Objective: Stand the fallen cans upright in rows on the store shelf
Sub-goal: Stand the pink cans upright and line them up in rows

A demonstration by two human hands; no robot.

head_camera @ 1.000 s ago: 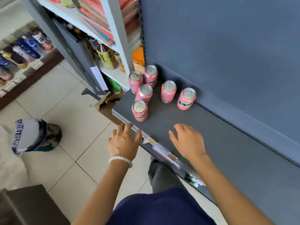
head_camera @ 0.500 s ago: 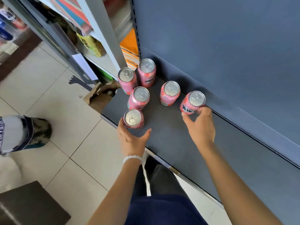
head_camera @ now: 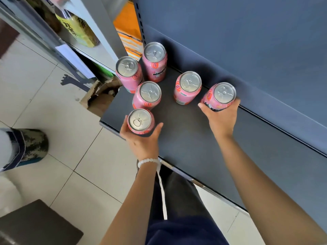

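While the left hand (head_camera: pixel 141 138) is curling thumb and fingers around the front can (head_camera: pixel 140 121) at the shelf's (head_camera: pixel 185 138) front edge, the right hand (head_camera: pixel 221 117) is gripping the right-end can (head_camera: pixel 220 97) from below, close to the back panel (head_camera: pixel 247 41). Both cans are standing upright, tops showing. At 11 o'clock from the right-end can, the middle can (head_camera: pixel 187 87) is standing apart from both hands. At 12 o'clock from the front can, a second can (head_camera: pixel 147 94) is sitting just beside it, and further along that line two more, the left rear can (head_camera: pixel 128 73) and the back can (head_camera: pixel 155 61), are standing side by side. A white bead bracelet (head_camera: pixel 148 161) is circling the left wrist. At 9 o'clock, tiled floor (head_camera: pixel 62 121) is lying below the shelf, with torn cardboard (head_camera: pixel 99 96) near its corner.
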